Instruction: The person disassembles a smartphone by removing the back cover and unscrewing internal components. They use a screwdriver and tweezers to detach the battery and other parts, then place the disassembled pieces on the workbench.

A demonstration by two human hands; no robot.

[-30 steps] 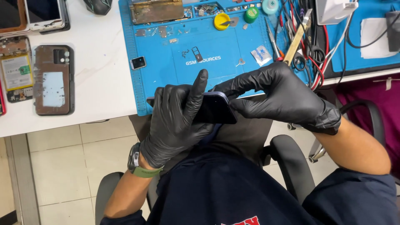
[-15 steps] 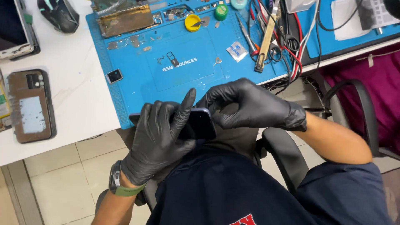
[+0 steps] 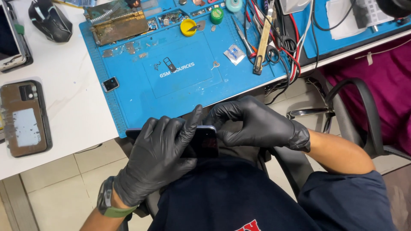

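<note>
Lowered slightly (toward lap), dark phone (image 3: 205, 141) lying crosswise, long axis left-right, gripped by both hands (image 3: 160, 158) (image 3: 257, 124)

head cam | looks steeply down | close over lap and blue mat (image 3: 180, 81) edge

Bright, even light falls from above onto my desk (image 3: 72, 98), and the white top comes close to washing out. The blue mat (image 3: 180, 81) is crisp, small parts sharp. My black gloves catch soft sheen: left hand (image 3: 158, 158) on the knuckles, right hand (image 3: 257, 124) along the fingers. Shadows are faint and short, darkest in my lap. Straight lines bow slightly toward the frame edges
</note>
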